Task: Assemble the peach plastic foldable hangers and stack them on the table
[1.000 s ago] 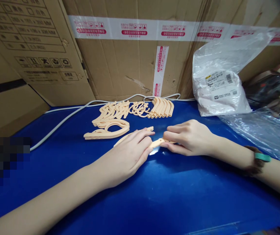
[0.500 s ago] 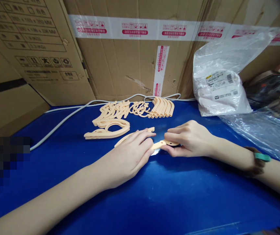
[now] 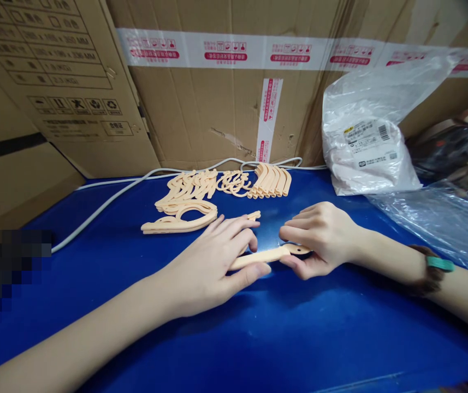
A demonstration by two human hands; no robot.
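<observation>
A beige plastic hanger arm (image 3: 263, 256) lies across both hands, low over the blue table. My left hand (image 3: 213, 262) wraps round its left part, thumb stretched along the near side and fingers curled over the far side. My right hand (image 3: 326, 237) pinches the right end, where a flat part with a hole shows between thumb and fingers. Whether that flat part is a separate piece, I cannot tell. Just behind my left fingers, the tip of another beige piece (image 3: 254, 215) sticks out; the rest is hidden. Folded hangers (image 3: 180, 222) rest left of it.
Along the back lie beige hanger pieces (image 3: 190, 184), hooks (image 3: 234, 182) and a row of curved arms (image 3: 272, 180). A white cable (image 3: 106, 210) runs behind them. Cardboard boxes (image 3: 201, 109) wall the back and left. A plastic bag (image 3: 368, 153) stands at the right.
My left thumb has straightened and more of the hanger arm shows between my hands. My right hand has shifted slightly right and down with its end.
</observation>
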